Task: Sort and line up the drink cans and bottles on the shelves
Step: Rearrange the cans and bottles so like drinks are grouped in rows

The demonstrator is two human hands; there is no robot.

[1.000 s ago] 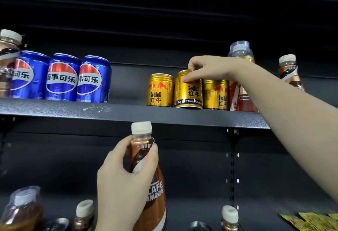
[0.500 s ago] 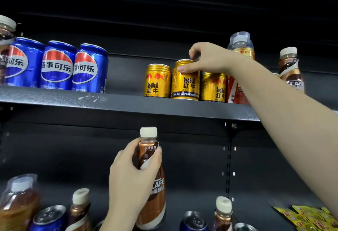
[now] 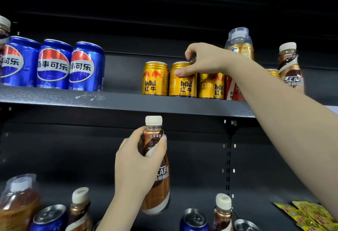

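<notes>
- Head view: my right hand (image 3: 204, 59) pinches the top of the middle gold can (image 3: 182, 82) on the upper shelf (image 3: 128, 101), thumb on the front and fingers curled over the rim.
- Change: the can's label has turned to face front; it stands level with its two gold neighbours.
- My left hand (image 3: 139, 164) grips the coffee bottle (image 3: 157, 164) below the shelf, fingers wrapped round its neck; it has risen slightly, and I judge it is placed next.
</notes>
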